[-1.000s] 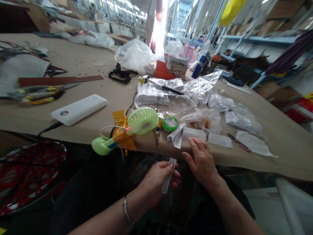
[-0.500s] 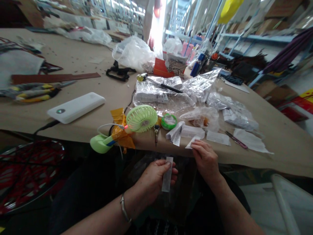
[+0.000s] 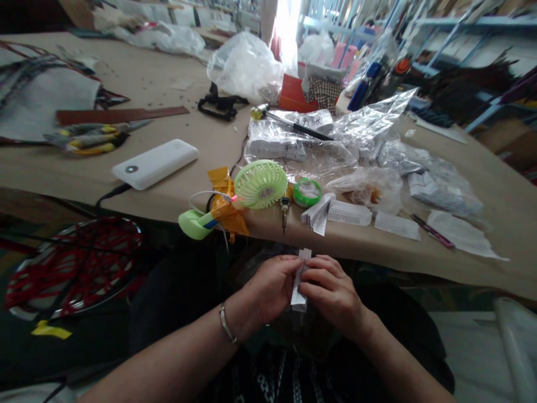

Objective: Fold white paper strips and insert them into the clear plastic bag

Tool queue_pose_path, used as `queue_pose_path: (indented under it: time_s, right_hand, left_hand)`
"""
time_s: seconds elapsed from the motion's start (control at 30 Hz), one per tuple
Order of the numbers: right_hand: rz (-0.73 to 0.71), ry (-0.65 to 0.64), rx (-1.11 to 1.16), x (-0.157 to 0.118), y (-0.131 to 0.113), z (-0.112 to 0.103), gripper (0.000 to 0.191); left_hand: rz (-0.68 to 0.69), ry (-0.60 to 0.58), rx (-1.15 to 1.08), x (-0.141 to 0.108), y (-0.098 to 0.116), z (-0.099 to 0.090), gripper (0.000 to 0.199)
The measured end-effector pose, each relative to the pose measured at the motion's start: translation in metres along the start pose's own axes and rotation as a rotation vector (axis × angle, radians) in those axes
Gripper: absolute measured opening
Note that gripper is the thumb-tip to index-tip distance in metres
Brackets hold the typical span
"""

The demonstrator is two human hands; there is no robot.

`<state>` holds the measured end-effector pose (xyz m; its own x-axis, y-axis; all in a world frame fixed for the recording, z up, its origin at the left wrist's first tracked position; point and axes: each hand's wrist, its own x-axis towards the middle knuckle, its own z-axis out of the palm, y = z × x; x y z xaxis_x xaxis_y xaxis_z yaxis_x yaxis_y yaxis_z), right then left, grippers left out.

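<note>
My left hand [image 3: 272,288] and my right hand [image 3: 331,296] meet just below the table's front edge, and both pinch a narrow white paper strip [image 3: 299,284] between their fingers. The strip stands upright, and its middle is partly hidden by my fingers. Nearest to my hands on the table lie a folded white paper [image 3: 319,214] and a printed paper slip [image 3: 349,213]. A metal bangle [image 3: 226,323] circles my left wrist.
The brown-paper-covered table [image 3: 138,89] holds a green mini fan [image 3: 260,184] bound with orange tape, a green tape roll [image 3: 307,193], a white power bank [image 3: 154,164], and several plastic bags. A red-and-silver wire hoop [image 3: 75,263] sits low on the left.
My right hand has left the table edge and come to the strip, so both hands now hold it. The strip has moved up toward the table edge and looks narrower.
</note>
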<state>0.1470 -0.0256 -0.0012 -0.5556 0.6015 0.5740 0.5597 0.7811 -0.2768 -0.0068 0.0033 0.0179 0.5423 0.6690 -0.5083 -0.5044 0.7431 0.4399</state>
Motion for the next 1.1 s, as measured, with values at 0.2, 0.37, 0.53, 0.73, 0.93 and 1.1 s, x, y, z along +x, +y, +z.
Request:
queue_pose_path:
  time_s: [0.2, 0.37, 0.53, 0.73, 0.93, 1.1]
  right_hand:
    - [0.012, -0.041, -0.037, -0.001, -0.003, -0.002, 0.014]
    - [0.020, -0.077, -0.044, -0.002, -0.009, 0.005, 0.014]
    - [0.049, -0.041, -0.060, -0.007, 0.001, -0.008, 0.029]
    - [0.489, 0.170, -0.624, -0.033, 0.066, -0.059, 0.061]
    - [0.544, -0.074, -0.790, -0.059, 0.093, -0.070, 0.049]
    - [0.451, 0.035, -0.718, -0.070, 0.088, -0.069, 0.032]
  left_hand:
    - [0.017, 0.020, -0.034, 0.001, -0.003, -0.004, 0.009]
    - [-0.006, -0.009, 0.015, -0.001, -0.004, -0.003, 0.010]
    - [0.000, 0.049, 0.070, -0.002, -0.004, -0.005, 0.007]
    - [-0.064, 0.172, 0.228, -0.004, -0.001, -0.006, 0.013]
    - [-0.066, 0.153, 0.222, -0.001, -0.007, -0.008, 0.012]
    - [-0.071, 0.178, 0.224, -0.003, -0.006, -0.009, 0.013]
